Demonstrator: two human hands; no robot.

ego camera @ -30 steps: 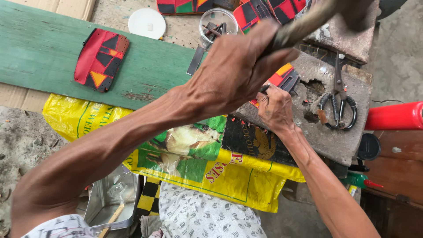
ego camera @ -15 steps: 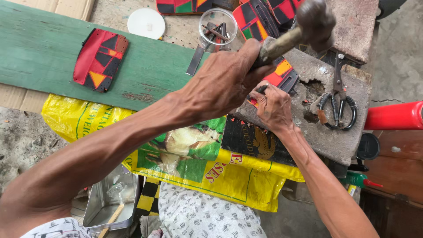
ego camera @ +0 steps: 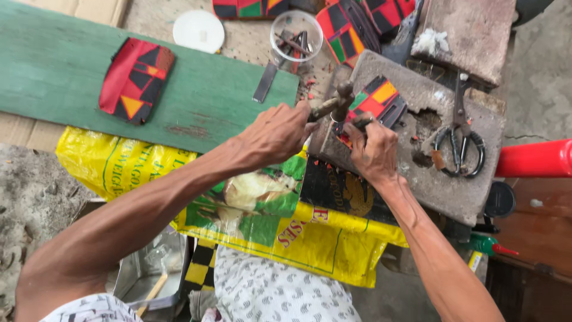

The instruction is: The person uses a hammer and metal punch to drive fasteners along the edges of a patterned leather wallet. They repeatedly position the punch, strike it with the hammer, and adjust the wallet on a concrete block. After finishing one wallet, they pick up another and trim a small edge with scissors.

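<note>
Stone block [ego camera: 441, 179] — hammer [ego camera: 341, 101] in left hand [ego camera: 275, 132]

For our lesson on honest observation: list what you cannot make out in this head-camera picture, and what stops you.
- Hammer face: hidden behind its own head, so contact with the patterned piece is unclear.
- What the right hand pinches: covered by its fingers.
- Contents of the clear cup: too small to identify.
- Red cylinder: cut off by the right edge.
- Left hand grip: handle mostly hidden inside the fist.
</note>
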